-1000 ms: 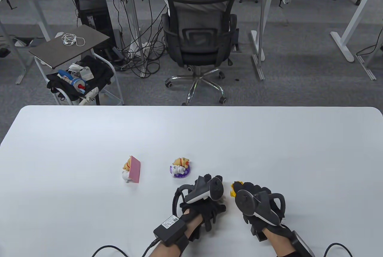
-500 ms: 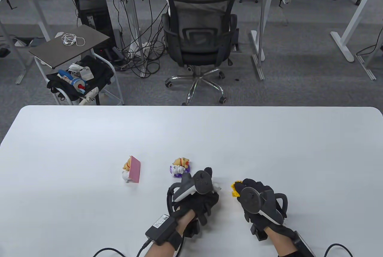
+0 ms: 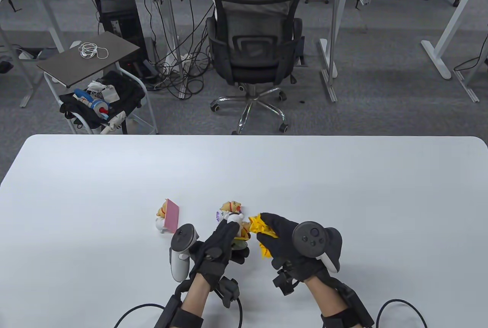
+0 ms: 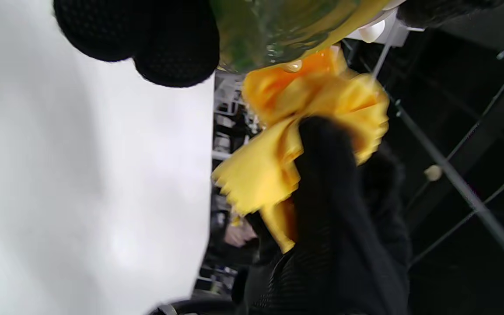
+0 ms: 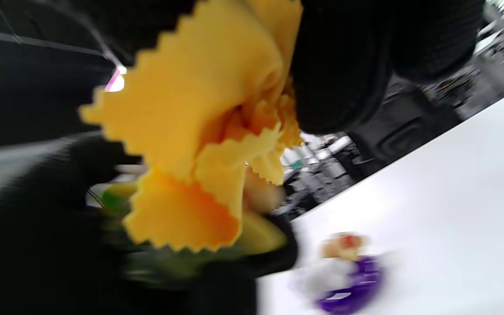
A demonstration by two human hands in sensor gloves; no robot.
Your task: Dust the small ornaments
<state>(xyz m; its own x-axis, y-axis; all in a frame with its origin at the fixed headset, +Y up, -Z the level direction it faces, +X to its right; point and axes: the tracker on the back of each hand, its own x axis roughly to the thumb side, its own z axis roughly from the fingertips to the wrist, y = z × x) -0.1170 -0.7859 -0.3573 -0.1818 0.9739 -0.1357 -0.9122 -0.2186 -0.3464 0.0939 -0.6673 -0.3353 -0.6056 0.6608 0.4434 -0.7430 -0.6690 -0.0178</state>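
Note:
My left hand (image 3: 231, 230) grips a small ornament with a green and yellow base (image 3: 242, 235) just above the table. Right beside it, my right hand (image 3: 275, 229) pinches a crumpled yellow cloth (image 3: 260, 226) that touches the ornament's right side. The left wrist view shows the green base (image 4: 274, 30) at the top, with the cloth (image 4: 278, 162) directly below it. In the right wrist view the cloth (image 5: 199, 109) hangs from my fingers (image 5: 344, 65) over the held ornament (image 5: 169, 258). A purple-based ornament (image 3: 228, 209) and one with a pink board (image 3: 168, 216) stand on the table.
The white table (image 3: 343, 190) stretches wide beyond the ornaments. Past its far edge a person sits in a black office chair (image 3: 253, 49), with their back to me. A small cart with a bag (image 3: 101, 99) stands at the left. Glove cables trail at the near edge.
My left hand has rolled over and shifted left, and the ornament now shows. My right hand has moved up and left, bringing the yellow cloth against that ornament.

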